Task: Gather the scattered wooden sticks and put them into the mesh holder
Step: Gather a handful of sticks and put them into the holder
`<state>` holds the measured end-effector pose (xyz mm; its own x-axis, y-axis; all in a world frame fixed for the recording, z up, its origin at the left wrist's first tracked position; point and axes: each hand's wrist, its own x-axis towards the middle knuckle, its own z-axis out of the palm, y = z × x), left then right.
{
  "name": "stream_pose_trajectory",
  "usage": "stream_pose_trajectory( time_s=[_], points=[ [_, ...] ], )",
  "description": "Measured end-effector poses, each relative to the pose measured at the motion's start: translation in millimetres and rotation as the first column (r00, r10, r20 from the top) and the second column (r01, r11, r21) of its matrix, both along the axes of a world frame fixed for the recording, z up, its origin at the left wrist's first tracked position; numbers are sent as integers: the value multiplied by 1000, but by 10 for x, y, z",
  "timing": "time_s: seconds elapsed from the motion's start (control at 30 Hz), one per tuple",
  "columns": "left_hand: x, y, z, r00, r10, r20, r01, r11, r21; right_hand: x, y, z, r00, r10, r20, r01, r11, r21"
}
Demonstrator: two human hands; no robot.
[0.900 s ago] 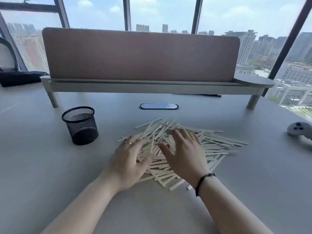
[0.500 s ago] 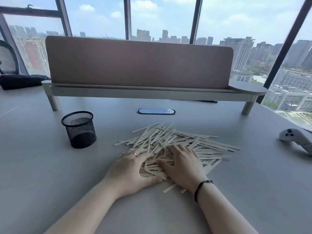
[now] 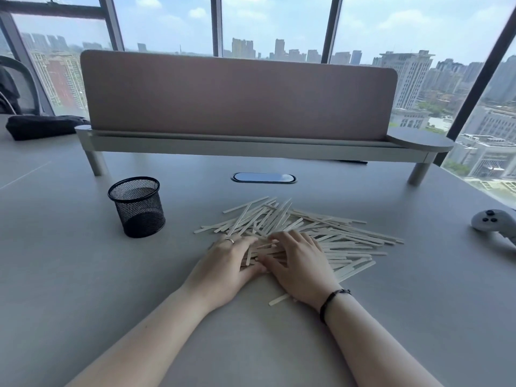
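A loose pile of pale wooden sticks [image 3: 321, 233] lies spread across the middle of the grey table [image 3: 69, 289]. My left hand [image 3: 226, 263] and my right hand [image 3: 301, 263] rest on the pile's near left part, thumbs touching, fingers curled around a bundle of sticks squeezed between them. One stray stick [image 3: 279, 299] lies by my right wrist. The black mesh holder [image 3: 136, 206] stands upright and looks empty, to the left of the pile and apart from both hands.
A raised shelf with a pink divider panel [image 3: 237, 96] crosses the back of the table. A cable port [image 3: 264, 177] sits under it. A grey game controller [image 3: 494, 223] lies at the right edge, a black bag [image 3: 42, 125] at the far left.
Both hands have slid together and closer to me, raking sticks into a bundle between them. The camera has tilted up a little.
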<state>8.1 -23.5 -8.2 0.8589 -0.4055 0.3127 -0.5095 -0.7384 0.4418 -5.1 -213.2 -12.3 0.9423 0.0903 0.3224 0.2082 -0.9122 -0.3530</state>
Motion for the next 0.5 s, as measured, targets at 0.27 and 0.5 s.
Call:
stream_pose_trajectory(
  time_s=[0.27,0.5],
  points=[
    [10,9,-14,998,-26,56,24,998,51,82,13,14,999,27,24,-26,998,-56],
    [11,-6,53,979,-70,193,36,984,174,58,6,28,996,13,88,-9,999,-44]
  ],
)
